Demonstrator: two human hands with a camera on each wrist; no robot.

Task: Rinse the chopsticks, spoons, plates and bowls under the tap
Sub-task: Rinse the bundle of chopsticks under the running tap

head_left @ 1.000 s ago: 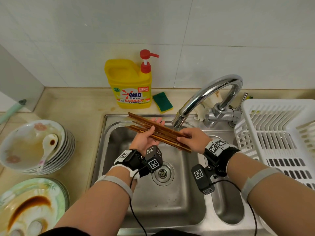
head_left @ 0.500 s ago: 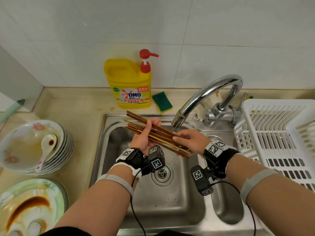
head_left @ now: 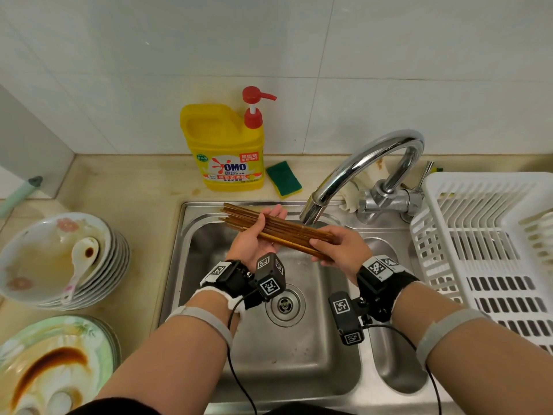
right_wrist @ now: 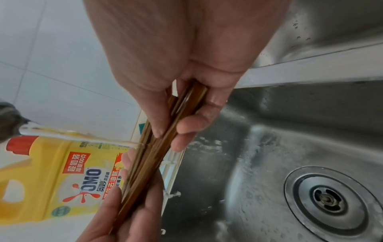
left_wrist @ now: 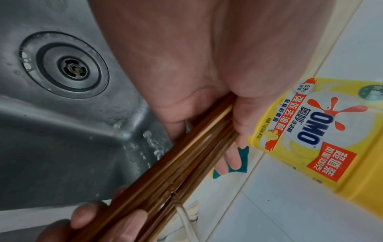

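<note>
Both hands hold one bundle of brown chopsticks [head_left: 278,230] over the sink [head_left: 209,339], just under the tap [head_left: 353,172] spout. Left hand [head_left: 254,241] cups the bundle's left part, palm up, fingers loosely curled round the sticks. Right hand [head_left: 341,250] grips the right end, thumb and fingers closed on the sticks. A thin water stream [right_wrist: 82,135] hits the chopsticks mid-length between the hands. Bundle lies roughly level, far-left to near-right.

On the counter left: stack of dirty bowls [head_left: 110,265] with a white spoon [head_left: 80,262] in the top one; nearer, stacked plates [head_left: 98,339] smeared with brown sauce. Far side: yellow detergent bottle [head_left: 224,148], green sponge [head_left: 282,178] beside it. White drying rack [head_left: 484,235] right of the sink.
</note>
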